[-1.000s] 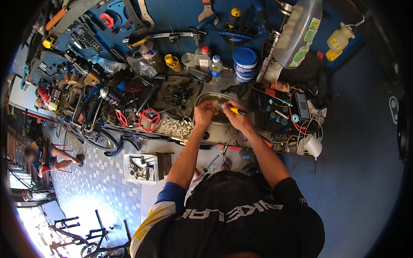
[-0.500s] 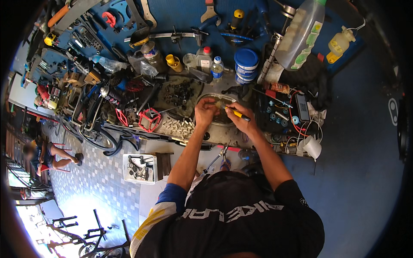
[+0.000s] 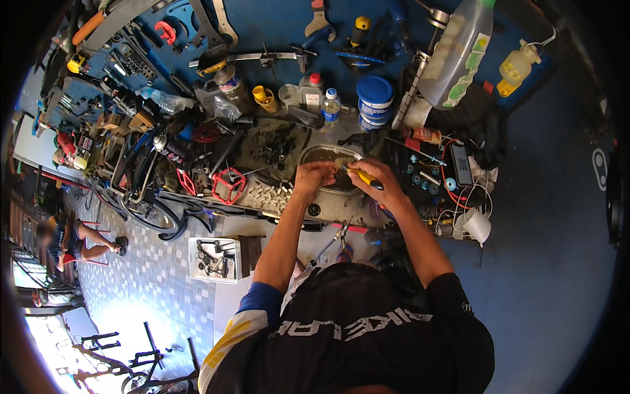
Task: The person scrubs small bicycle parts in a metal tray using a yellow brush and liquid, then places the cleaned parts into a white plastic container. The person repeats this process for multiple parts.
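While most of the print around this bench is tiny, there's plenty of it: big white block lettering runs across the back of the black shirt (image 3: 387, 295), the blue tub (image 3: 375, 104) has white print on it, the grey bottle (image 3: 310, 92) with the red cap wears a pale label, and the large bottle (image 3: 456, 56) up top right has green-and-white stickers down its side. There's also a square code-like pattern on a flat dark panel (image 3: 461, 164) on the right.

Hands-wise, the right hand (image 3: 380, 182) is wrapped around the handle of a yellow-and-black tool (image 3: 363, 176), its working end pointing left over the oval metal pan (image 3: 342, 192). The left hand (image 3: 316, 176) is at the pan's left side, fingers curled in and fingertips facing the tool; can't tell if it's pinching something small.

As for containers, the pan has murky brownish stuff in it. Small black parts (image 3: 272, 144) are spread just left of it, near a bunch of shiny metal pieces (image 3: 269, 195). Down on the floor, a white basket (image 3: 213, 280) holds loose dark and silvery parts. The small blue-capped bottle (image 3: 330, 107) stands between the grey bottle and the lidded tub.
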`<move>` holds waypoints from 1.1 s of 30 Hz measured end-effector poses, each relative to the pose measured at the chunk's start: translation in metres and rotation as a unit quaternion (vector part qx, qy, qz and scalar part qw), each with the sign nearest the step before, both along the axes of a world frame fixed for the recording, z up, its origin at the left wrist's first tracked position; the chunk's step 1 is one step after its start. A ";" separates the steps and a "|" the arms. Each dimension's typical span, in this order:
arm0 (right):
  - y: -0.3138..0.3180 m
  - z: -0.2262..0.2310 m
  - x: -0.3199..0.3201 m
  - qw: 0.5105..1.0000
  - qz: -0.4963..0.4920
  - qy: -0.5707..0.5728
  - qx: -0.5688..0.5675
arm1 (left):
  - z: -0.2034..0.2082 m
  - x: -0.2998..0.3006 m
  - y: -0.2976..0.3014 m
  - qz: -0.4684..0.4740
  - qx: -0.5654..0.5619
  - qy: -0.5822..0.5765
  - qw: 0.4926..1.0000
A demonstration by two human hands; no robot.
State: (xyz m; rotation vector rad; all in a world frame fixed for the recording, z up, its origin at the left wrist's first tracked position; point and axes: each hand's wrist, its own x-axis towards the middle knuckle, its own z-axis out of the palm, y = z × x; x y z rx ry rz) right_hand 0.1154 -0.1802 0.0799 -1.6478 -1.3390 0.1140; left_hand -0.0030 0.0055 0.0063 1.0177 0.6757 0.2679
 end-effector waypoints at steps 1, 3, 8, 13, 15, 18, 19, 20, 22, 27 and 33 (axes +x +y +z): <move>-0.001 0.002 0.000 0.999 0.011 0.024 -0.019 | 0.001 0.000 -0.001 0.000 0.001 0.008 1.000; -0.004 0.007 0.000 0.998 0.040 0.025 -0.048 | 0.005 0.001 -0.001 -0.021 0.005 0.001 1.000; -0.006 -0.003 0.008 0.999 0.024 0.009 -0.018 | 0.003 0.002 0.002 -0.055 0.041 0.019 0.997; -0.002 -0.002 0.010 0.998 0.007 0.015 -0.062 | 0.000 0.006 0.001 -0.054 0.055 0.008 0.997; -0.003 -0.002 0.006 0.998 0.002 0.054 -0.045 | -0.001 0.008 -0.001 -0.044 0.044 0.015 0.998; 0.004 -0.002 0.004 0.986 -0.008 0.127 -0.104 | -0.002 0.007 0.002 -0.049 0.038 0.004 0.998; 0.003 -0.005 0.011 0.981 -0.046 0.138 -0.126 | 0.000 0.009 0.002 -0.055 0.037 -0.006 0.998; -0.001 -0.010 0.015 0.982 -0.066 0.118 -0.130 | 0.001 0.010 -0.001 -0.043 0.037 -0.008 0.998; -0.004 -0.014 0.016 0.982 -0.103 0.084 -0.133 | 0.004 0.005 -0.005 -0.015 0.041 -0.007 0.999; -0.004 -0.038 0.012 0.962 -0.134 0.087 -0.223 | -0.005 0.009 0.003 0.022 -0.026 -0.037 0.999; -0.014 -0.052 0.009 0.971 -0.053 0.006 -0.234 | -0.009 0.011 0.000 0.032 -0.005 -0.055 0.998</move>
